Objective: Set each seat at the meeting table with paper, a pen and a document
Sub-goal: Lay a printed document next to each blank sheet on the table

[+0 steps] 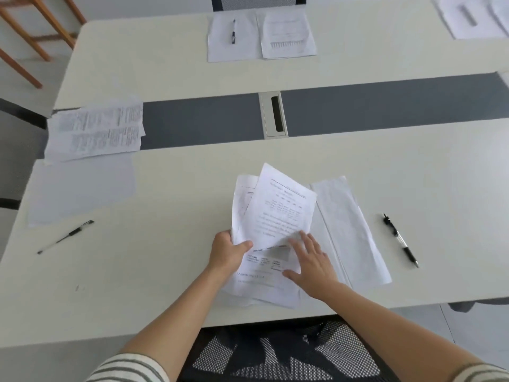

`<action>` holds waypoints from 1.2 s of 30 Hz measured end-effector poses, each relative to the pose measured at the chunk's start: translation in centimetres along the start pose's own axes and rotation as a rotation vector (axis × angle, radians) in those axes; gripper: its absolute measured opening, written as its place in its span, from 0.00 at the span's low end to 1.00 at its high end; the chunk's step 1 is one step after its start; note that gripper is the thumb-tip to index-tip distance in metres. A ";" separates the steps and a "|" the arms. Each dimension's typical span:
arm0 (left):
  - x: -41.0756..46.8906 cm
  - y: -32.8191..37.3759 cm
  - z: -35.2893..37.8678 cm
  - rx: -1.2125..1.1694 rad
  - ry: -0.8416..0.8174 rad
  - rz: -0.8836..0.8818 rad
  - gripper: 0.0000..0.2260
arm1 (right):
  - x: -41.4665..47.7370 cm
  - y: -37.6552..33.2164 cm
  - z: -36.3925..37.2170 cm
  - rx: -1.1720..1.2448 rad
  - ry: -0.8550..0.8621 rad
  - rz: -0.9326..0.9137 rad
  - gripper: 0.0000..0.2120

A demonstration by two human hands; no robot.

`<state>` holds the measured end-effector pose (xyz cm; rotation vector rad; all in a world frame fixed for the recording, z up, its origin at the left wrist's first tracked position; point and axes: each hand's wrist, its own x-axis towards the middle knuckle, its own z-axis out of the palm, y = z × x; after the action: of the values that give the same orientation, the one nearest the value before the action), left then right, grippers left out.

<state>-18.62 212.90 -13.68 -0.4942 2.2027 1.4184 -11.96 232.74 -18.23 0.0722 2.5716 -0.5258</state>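
Note:
A loose stack of printed documents [278, 210] lies at the near middle of the table. My left hand [227, 250] grips its left edge and lifts several sheets, thumb on top. My right hand [312, 261] rests flat with fingers spread on the lower sheets. Blank paper [349, 230] lies just right of the stack, and a black pen [400, 239] beyond it. At the near left lie a blank sheet [82, 191] and another pen [66, 237]. The far seat has paper with a pen [233, 31] and a document [287, 34].
A pile of printed pages [95, 130] sits at the left end over the dark centre strip. A cable port [274, 114] is set in the strip. A mesh chair [275, 351] stands below me, a wooden stool [33, 37] far left, more papers [473, 17] far right.

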 end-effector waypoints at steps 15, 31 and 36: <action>-4.3 1.8 -12.4 -0.148 0.081 0.312 0.11 | 0.2 -7.5 -11.3 1.142 0.154 -0.171 0.09; -3.4 -1.6 -11.1 -0.172 0.017 0.152 0.09 | 1.1 -7.6 -5.7 0.876 0.116 0.075 0.09; -2.9 -3.9 -10.6 0.044 0.187 -0.008 0.12 | 3.9 -6.7 -3.9 0.837 0.039 0.248 0.02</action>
<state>-16.18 201.80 -11.25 -0.6427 2.3693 1.3643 -18.23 227.82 -14.69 0.6750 2.1536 -1.4567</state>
